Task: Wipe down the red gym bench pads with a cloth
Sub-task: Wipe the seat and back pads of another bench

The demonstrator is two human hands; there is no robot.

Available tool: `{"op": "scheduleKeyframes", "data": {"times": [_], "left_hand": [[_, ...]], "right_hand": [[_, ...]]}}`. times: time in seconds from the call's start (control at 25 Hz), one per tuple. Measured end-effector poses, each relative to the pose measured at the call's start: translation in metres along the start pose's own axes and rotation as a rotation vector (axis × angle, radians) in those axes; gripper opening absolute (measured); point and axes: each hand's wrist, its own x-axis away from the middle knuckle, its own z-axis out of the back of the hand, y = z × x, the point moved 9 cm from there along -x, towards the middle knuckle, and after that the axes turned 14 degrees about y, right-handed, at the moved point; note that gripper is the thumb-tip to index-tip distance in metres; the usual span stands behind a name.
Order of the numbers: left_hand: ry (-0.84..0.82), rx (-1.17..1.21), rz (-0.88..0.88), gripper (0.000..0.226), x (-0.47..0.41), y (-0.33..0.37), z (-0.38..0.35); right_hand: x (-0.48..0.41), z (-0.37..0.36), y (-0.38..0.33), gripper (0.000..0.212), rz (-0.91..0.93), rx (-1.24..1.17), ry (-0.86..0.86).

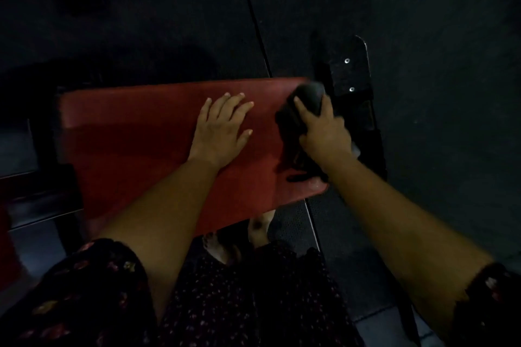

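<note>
**Dark cloth gripped at the right end of the red pad**

The right hand (324, 132) has its fingers and thumb curled tight around a bunched dark cloth (307, 97), pressing it onto the right end of the red bench pad (135, 135). A loose tail of the cloth trails back along the pad under the wrist. The left hand (222, 127) lies flat on the pad just beside it, palm down and fingers spread, holding nothing.

Past the pad's right end stands a black frame plate (349, 73) with two bright bolts. Dark floor mats (169, 8), split by a seam, fill the dim room. Bare feet (259, 228) and a flower-patterned garment (225, 304) show below the pad. The cloth's forward edge is blurred, and the far corners are too dark to make out.
</note>
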Motion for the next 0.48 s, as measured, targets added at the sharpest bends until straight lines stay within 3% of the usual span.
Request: {"op": "scheduleKeyframes", "data": {"times": [0.12, 0.32, 0.48], "left_hand": [[-0.026, 0.029, 0.010, 0.060, 0.003, 0.026, -0.009], [-0.277, -0.064, -0.141, 0.067, 0.022, 0.065, -0.048], [-0.231, -0.092, -0.154, 0.070, 0.025, 0.061, -0.045]], "right_hand": [[0.074, -0.033, 0.028, 0.079, -0.050, 0.015, -0.109], [0.166, -0.073, 0.069, 0.075, -0.178, 0.007, -0.290], [0.225, -0.112, 0.101, 0.068, -0.360, -0.138, -0.462]]}}
